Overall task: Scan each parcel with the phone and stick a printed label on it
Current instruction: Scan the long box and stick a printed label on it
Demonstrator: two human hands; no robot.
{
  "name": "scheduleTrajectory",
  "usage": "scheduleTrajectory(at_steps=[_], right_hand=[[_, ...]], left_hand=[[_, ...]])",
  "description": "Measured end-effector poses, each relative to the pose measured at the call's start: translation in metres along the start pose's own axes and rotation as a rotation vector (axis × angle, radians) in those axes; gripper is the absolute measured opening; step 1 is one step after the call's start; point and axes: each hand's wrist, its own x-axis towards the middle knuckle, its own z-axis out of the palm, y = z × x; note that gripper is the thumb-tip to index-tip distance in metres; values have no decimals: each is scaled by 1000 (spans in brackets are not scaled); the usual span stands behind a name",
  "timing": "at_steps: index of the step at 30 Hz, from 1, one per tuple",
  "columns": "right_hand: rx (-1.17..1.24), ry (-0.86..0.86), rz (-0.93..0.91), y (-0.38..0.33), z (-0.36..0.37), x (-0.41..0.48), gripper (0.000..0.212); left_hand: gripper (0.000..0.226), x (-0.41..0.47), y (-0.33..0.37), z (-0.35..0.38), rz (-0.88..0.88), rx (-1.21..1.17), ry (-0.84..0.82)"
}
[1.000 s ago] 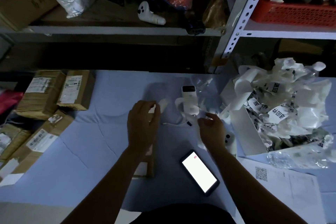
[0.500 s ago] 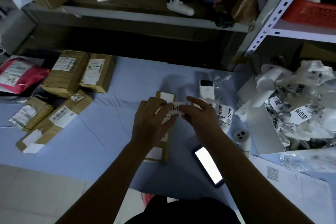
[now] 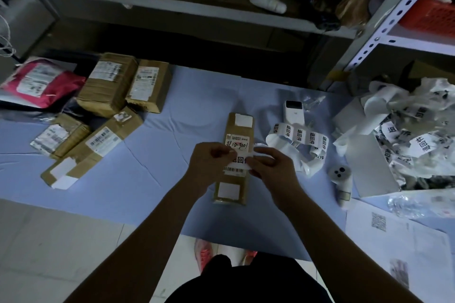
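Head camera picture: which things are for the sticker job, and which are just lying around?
For the job: the label pinched by the left hand and right hand; the brown box under it; the strip of labels; the printer; the parcels waiting on the left.
Just lying about: the white controller on the sheet; the paper scraps; the red basket.

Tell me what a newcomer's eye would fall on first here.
At centre, the left hand and right hand pinch a printed label over a long brown parcel on the blue mat. To the right a label strip curls by the white printer, near a heap of crumpled backing paper.
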Motion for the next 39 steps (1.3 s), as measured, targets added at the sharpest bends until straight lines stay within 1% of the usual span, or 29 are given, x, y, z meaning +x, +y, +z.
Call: scheduleTrajectory(at_steps=[2,4,6,9,12,15,16,18,19,21,23,25,26,28,29,32,33,35,37,39], right_hand=[[-89,103,14,18,7,2,24],[-266,196,1,36,14,6,23],[-454,256,-21,53,21,13,24],[-658,300,-88,71,34,20,20],[-753,296,-163,84,42,24,14],[-843,284,-178,89,44,28,11],[-901,299,-170,90,44,29,14],[-1057,359,-121,90,39,29,27],[-1080,394,-84,91,36,29,34],[-975,423,-5,93,30,29,42],[-776,431,59,96,25,27,44],[-582,435,94,97,24,26,42],[-536,429,82,97,23,26,37],[-491,403,53,96,23,25,26],[-458,378,53,94,24,24,26],[-450,286,34,93,25,20,43],[-440,264,29,93,25,19,45],[-373,229,33,92,22,17,40],[-346,195,37,89,18,14,35],[-335,173,35,86,14,11,36]], left_hand=[[3,1,-14,2,47,141,44],[6,3,-30,6,105,321,88],[10,6,-47,11,165,490,135],[12,13,-71,15,194,623,151],[10,18,-88,17,189,646,146],[16,22,-97,18,188,644,138],[22,23,-99,17,179,602,150],[37,26,-101,13,144,475,175],[39,28,-103,11,125,434,172],[29,31,-105,7,97,384,145],[16,33,-107,4,88,325,141],[14,34,-111,-3,92,323,126],[15,34,-112,-6,95,334,112],[17,34,-114,-10,77,315,66],[18,34,-113,-10,58,288,26],[28,33,-111,-3,25,244,-65],[31,34,-113,-1,24,240,-64],[34,34,-117,1,26,221,-45],[30,30,-120,1,29,186,-38],[28,24,-120,0,46,132,-35]])
